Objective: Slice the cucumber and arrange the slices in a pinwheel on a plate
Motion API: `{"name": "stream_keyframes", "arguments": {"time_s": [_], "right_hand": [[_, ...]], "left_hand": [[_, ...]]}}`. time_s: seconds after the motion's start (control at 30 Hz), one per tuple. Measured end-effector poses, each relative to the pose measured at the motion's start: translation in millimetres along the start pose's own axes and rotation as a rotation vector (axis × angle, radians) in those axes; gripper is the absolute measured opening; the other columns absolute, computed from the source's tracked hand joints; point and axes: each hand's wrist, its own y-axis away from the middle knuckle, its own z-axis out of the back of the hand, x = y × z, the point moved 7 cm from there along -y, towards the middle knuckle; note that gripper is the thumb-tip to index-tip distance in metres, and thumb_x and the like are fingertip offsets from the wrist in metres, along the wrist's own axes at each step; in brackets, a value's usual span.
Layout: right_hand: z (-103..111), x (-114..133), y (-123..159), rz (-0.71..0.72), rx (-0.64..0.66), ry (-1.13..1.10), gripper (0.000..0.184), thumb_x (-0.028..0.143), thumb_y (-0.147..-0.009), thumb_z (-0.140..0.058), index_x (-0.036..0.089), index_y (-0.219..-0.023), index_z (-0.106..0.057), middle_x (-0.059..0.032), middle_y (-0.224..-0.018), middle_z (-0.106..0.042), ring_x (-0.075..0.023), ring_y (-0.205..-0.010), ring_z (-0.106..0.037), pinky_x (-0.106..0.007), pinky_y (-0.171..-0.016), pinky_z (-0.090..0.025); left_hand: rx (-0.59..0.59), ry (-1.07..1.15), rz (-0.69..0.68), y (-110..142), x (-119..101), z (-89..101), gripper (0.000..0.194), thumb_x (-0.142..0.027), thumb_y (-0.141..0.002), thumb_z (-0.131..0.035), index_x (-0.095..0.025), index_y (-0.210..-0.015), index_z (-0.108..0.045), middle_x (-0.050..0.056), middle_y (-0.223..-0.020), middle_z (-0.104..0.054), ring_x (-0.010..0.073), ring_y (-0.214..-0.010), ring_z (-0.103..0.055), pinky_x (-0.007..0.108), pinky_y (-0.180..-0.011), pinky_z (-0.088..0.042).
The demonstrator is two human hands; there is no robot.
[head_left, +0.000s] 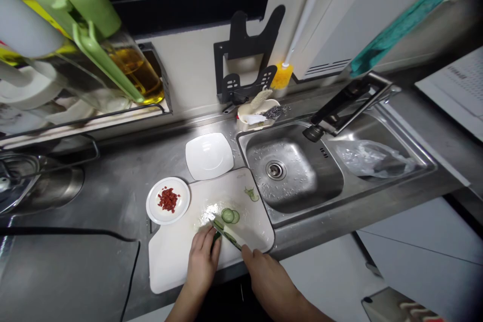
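Note:
My left hand (203, 256) is closed on a cucumber (216, 237), most of which its fingers hide, near the front of the white cutting board (171, 256). A knife (227, 236) is gripped in my right hand (264, 274), its blade against the cucumber's cut end. Green pieces cling along the blade. Just beyond it, a few round cucumber slices (228, 215) overlap on the board. Green peelings (251, 193) lie near the board's right edge. At its back left is a small white plate (151, 206) with dried red bits (168, 199) on it.
A square white plate (209, 156) sits behind the board. To the right is a steel double sink (294, 181) with a black faucet (320, 121) and a plastic bag (373, 158). An oil bottle (132, 75) stands on the rack at upper left.

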Motion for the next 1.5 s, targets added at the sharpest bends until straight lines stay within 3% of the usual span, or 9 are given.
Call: {"name": "stream_keyframes", "arguments": {"time_s": [0.3, 0.97, 1.5], "right_hand": [[3.1, 2.2, -4.1, 0.023, -0.017, 0.030, 0.047, -0.004, -0.082, -0.029, 0.016, -0.117, -0.053, -0.0102, -0.090, -0.068, -0.0189, -0.079, -0.067, -0.022, -0.063, -0.047], [7.4, 9.3, -16.2, 0.079, -0.085, 0.048, 0.042, 0.000, -0.084, -0.036, 0.014, -0.121, -0.051, -0.0096, -0.088, -0.068, -0.0181, -0.079, -0.066, -0.021, -0.065, -0.047], [3.1, 16.4, -37.5, 0.078, -0.068, 0.053, 0.042, 0.001, -0.086, -0.032, 0.014, -0.120, -0.052, -0.0099, -0.092, -0.067, -0.0198, -0.082, -0.065, -0.025, -0.068, -0.048]], "left_hand": [[0.012, 0.012, 0.016, -0.7, 0.8, -0.8, 0.023, -0.022, -0.086, -0.051, -0.018, -0.108, -0.057, 0.009, -0.107, -0.064, 0.0216, -0.102, -0.059, 0.040, -0.092, -0.049], [0.019, 0.038, 0.023, -1.6, 1.9, -1.1, 0.025, -0.022, -0.087, -0.050, -0.018, -0.110, -0.057, 0.009, -0.108, -0.065, 0.0209, -0.103, -0.059, 0.040, -0.092, -0.050], [0.025, 0.051, 0.031, -3.3, 1.7, -0.2, 0.026, -0.022, -0.087, -0.049, -0.019, -0.111, -0.059, 0.009, -0.109, -0.065, 0.0203, -0.104, -0.060, 0.039, -0.093, -0.050]]}}
